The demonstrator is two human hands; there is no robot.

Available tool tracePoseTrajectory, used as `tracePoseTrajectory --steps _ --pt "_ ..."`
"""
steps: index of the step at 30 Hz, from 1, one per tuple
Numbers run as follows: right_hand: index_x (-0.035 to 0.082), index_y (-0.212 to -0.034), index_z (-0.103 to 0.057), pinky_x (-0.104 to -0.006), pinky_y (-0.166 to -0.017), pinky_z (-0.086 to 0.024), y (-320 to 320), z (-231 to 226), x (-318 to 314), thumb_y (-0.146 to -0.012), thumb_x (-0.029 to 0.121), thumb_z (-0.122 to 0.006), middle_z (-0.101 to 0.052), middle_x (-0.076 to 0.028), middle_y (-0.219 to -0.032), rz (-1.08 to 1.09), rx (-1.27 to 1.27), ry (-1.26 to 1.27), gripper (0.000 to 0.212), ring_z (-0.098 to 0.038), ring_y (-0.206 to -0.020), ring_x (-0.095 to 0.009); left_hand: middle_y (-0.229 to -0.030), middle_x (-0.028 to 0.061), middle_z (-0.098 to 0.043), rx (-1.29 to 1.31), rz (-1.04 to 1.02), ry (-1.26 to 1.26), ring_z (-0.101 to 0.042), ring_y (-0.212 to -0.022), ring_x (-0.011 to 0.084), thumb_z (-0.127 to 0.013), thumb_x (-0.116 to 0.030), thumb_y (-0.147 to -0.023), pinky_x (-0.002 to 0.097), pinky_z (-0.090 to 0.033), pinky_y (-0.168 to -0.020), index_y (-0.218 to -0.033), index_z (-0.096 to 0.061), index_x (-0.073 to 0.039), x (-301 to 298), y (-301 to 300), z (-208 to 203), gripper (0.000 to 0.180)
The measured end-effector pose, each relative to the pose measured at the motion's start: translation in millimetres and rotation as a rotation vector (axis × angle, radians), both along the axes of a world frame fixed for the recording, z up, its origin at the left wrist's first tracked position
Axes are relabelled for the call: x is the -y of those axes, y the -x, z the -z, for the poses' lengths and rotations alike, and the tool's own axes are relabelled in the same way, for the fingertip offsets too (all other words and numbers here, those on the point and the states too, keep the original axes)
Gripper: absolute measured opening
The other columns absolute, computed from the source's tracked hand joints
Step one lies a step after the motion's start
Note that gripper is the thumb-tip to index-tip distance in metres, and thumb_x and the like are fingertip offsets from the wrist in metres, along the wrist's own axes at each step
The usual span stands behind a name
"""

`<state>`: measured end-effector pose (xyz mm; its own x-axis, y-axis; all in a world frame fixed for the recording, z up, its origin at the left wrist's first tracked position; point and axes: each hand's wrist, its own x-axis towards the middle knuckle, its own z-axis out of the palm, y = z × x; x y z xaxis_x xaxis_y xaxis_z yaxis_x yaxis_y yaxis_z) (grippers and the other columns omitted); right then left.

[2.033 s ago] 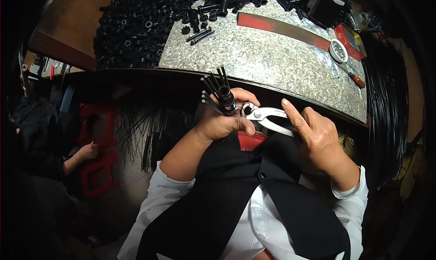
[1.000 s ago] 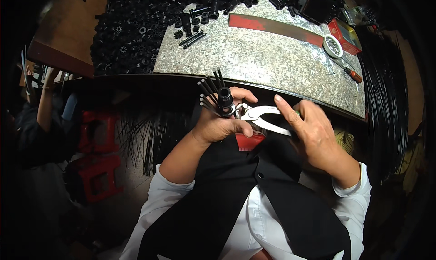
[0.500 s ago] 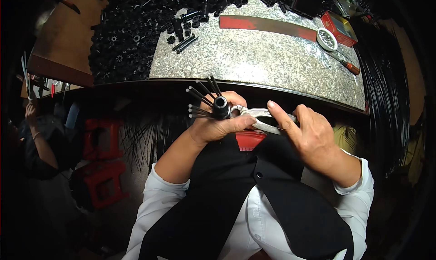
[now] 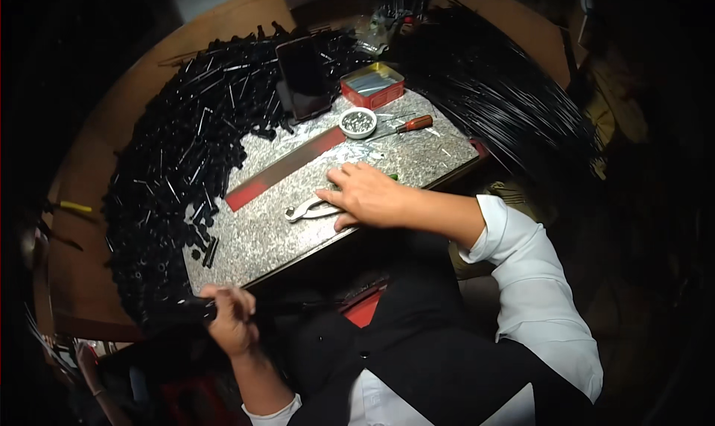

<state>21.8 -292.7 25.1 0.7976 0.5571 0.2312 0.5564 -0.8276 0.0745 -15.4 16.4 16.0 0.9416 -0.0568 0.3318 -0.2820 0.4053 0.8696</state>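
Observation:
My right hand [image 4: 369, 195] lies over the silver pliers [image 4: 302, 208], its fingers curled about the handles, with the jaws pointing left on the speckled stone board [image 4: 246, 258]. A bit of green [image 4: 393, 177] shows beyond that hand; what it belongs to is hidden. Off the board's near left corner, my left hand [image 4: 232, 318] is closed round a dark tube-like hub [image 4: 208, 307]. The thin rods seen on this hub earlier are hard to make out against the dark background.
A large heap of black plastic parts [image 4: 167, 150] borders the board's left. On the board are a red-and-grey strip [image 4: 287, 169], a white bowl of small metal bits [image 4: 357, 124], an orange-handled screwdriver [image 4: 417, 123] and a red tin [image 4: 372, 89]. Black rods [image 4: 514, 91] spread at far right.
My right hand has carried the pliers from my lap onto the board. My left hand has moved left and down with the black hub, away from the pliers. The view has turned rightward.

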Motion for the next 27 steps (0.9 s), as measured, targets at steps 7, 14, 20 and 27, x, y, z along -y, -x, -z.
tracePoseTrajectory --steps 7,14,20,27 --pt "0.001 -0.112 -0.062 -0.0345 -0.075 -0.050 94.4 62.5 -66.1 -0.085 0.027 -0.069 -0.061 -0.013 -0.092 -0.677 -0.700 -0.850 0.039 -0.059 -0.083 -0.026 -0.051 -0.0050 -0.025 0.068 0.038 0.317 -0.021 -0.041 0.0056 -0.045 -0.031 -0.100 0.0207 -0.026 -0.041 -0.069 -0.039 -0.014 -45.5 -11.8 -57.3 0.036" --pt "0.006 -0.144 -0.030 -0.0324 -0.090 -0.044 90.2 -15.1 -40.1 -0.077 0.022 -0.077 -0.043 -0.011 -0.131 -0.312 -0.858 -1.400 0.083 -0.054 -0.105 -0.018 -0.054 -0.0055 -0.033 -0.325 0.007 0.991 -0.033 -0.047 0.0058 -0.053 -0.045 -0.093 0.0211 -0.033 -0.048 -0.065 -0.037 -0.014 0.4 3.4 -34.8 0.045" --pt "0.000 -0.095 -0.067 -0.0281 -0.063 -0.051 75.2 -96.4 -11.8 -0.080 0.006 -0.071 -0.063 -0.012 -0.093 -0.323 -0.427 -1.283 0.017 -0.062 -0.071 -0.016 -0.099 0.0267 -0.063 -0.670 0.682 0.311 -0.062 -0.085 0.0370 -0.028 -0.077 -0.083 0.0433 -0.052 -0.076 -0.114 -0.053 0.009 61.3 55.0 3.1 0.095" --pt "0.000 -0.073 -0.060 -0.0378 -0.060 -0.048 51.7 -26.4 -54.4 -0.080 0.027 -0.072 -0.059 -0.016 -0.066 -0.250 -0.599 -0.770 0.030 -0.062 -0.063 -0.031 -0.086 0.0072 -0.057 0.111 0.120 -0.335 -0.054 -0.073 0.0122 -0.061 -0.035 -0.091 0.0243 -0.047 -0.068 -0.112 -0.050 0.001 47.2 26.8 -54.7 0.044"
